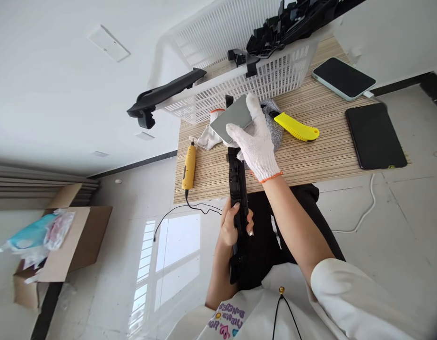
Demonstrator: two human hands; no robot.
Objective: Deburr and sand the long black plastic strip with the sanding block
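My bare left hand (pixel 235 222) grips the near end of a long black plastic part (pixel 236 182), which runs from my lap up onto the wooden table (pixel 331 151). In a white knit glove, my right hand (pixel 256 141) holds a flat grey block (pixel 229 120) over the far end of the part, at the table's middle. The part's far tip pokes out behind the block.
A white mesh basket (pixel 239 85) of black plastic parts stands at the back, one part (pixel 165 94) hanging over its left rim. A yellow utility knife (pixel 296 127), grey glove (pixel 273 123), white glove (pixel 209 137), yellow corded tool (pixel 189 166) and two phones (pixel 344 78) (pixel 376 136) lie on the table. A cardboard box (pixel 58 250) sits on the floor at left.
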